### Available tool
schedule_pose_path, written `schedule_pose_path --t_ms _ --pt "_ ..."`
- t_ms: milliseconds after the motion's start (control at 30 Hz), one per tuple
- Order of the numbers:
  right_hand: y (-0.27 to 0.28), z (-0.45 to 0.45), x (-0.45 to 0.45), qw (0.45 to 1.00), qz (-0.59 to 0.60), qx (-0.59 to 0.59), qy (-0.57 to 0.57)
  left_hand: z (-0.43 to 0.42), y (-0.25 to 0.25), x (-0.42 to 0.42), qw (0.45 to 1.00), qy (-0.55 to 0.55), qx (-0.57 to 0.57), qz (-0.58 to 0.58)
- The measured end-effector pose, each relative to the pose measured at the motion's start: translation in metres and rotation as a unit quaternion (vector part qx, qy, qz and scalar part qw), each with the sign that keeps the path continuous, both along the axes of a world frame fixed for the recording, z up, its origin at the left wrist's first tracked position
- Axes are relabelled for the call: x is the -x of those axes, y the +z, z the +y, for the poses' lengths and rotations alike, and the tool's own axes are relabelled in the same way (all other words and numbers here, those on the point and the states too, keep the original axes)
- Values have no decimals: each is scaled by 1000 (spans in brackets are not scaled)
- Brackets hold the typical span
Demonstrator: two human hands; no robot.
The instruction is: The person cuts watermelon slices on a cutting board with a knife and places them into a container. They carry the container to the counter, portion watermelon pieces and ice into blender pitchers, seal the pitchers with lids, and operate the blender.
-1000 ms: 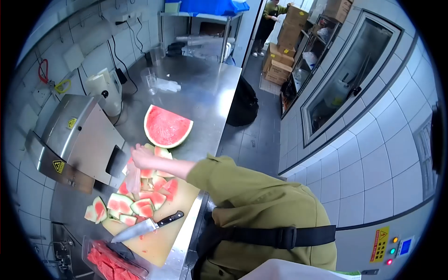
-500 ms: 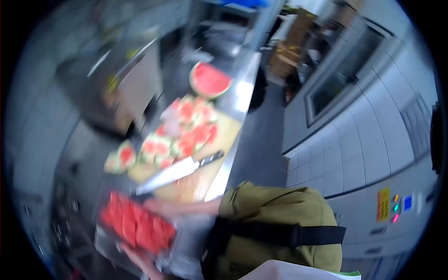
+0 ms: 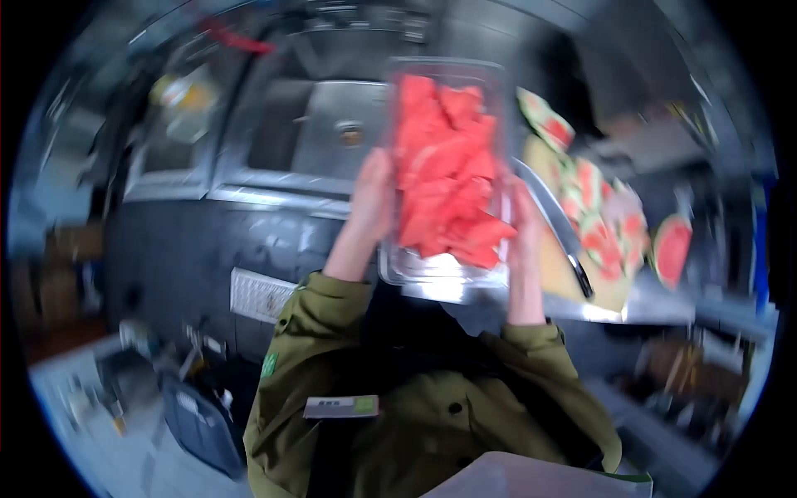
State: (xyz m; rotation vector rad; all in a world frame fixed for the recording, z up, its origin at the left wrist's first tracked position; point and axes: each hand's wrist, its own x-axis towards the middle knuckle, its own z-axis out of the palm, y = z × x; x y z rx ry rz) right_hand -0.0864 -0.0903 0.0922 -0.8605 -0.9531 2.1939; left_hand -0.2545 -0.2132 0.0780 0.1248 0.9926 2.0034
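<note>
A clear plastic container [image 3: 397, 264] filled with peeled red watermelon pieces [image 3: 448, 174] is in front of me, between my hands. My left hand [image 3: 374, 195] grips its left side, and my right hand [image 3: 523, 228] grips its right side. Blur hides the exact placing of the fingertips. Just right of my right hand, a knife [image 3: 554, 212] with a black handle lies on the wooden cutting board [image 3: 558, 270]. Watermelon rinds [image 3: 591, 224] with some red flesh are heaped on that board. Beyond them sits a larger cut watermelon piece [image 3: 672, 249].
Steel sinks [image 3: 332, 137] line the counter to the left of the container. A dark boxy appliance [image 3: 639, 75] stands behind the board. On the floor at lower left is a dark bin-like object [image 3: 199, 419]. Cardboard boxes [image 3: 62, 266] are stacked at far left.
My view has swung left, so the board, knife and rinds now appear on the right. The watermelon container, formerly at lower left, is now centred between both hands.
</note>
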Motion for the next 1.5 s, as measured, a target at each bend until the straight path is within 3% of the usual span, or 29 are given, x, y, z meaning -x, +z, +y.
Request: schedule_pose_path --t_ms 67,167,267,367,467,600,667,700,767,933,1000,1033,1167,1300,1367,1400,1467,1500 --pt "20 -23 25 998 9 -42 37 -32 6 7 998 56 -28 -23" --pt "29 -64 62 987 43 -13 151 -103 36 12 989 129 -32 -59" --pt "11 -123 111 966 21 -31 254 -188 36 26 978 187 -46 -83" --pt "1 -202 177 938 59 43 339 -282 9 51 959 263 -77 -67" --pt "-20 -305 259 885 61 92 452 -399 -28 79 911 393 -51 -114" --pt "-17 -439 358 818 31 169 549 -511 9 123 833 543 -74 -79" --pt "-12 -499 396 795 2 144 590 -566 21 148 814 568 -88 -85" --pt "-4 -526 417 786 -5 127 605 -596 -3 165 822 545 -139 -89" --pt "-2 -570 466 785 -17 117 609 -633 12 206 804 577 -113 -87" --pt "-15 -701 628 756 25 60 651 -759 -31 356 781 609 -127 -49" --pt "-24 -766 703 721 47 13 691 -820 -26 414 779 588 -200 -88" --pt "-4 -810 734 715 35 39 697 -854 -26 444 749 638 -163 -77" --pt "16 -948 833 623 33 93 776 -964 -2 511 663 734 -139 -42" --pt "8 -1109 940 536 64 -13 842 -1084 32 587 630 758 -170 15" --pt "19 -1202 995 487 54 22 871 -1168 11 636 578 800 -162 8" --pt "29 -1231 1009 483 14 74 872 -1207 8 659 585 799 -140 -6" --pt "19 -1299 1061 558 24 21 829 -1275 9 712 622 762 -179 3" --pt "22 -1329 1089 562 19 3 827 -1306 15 740 626 755 -194 1"
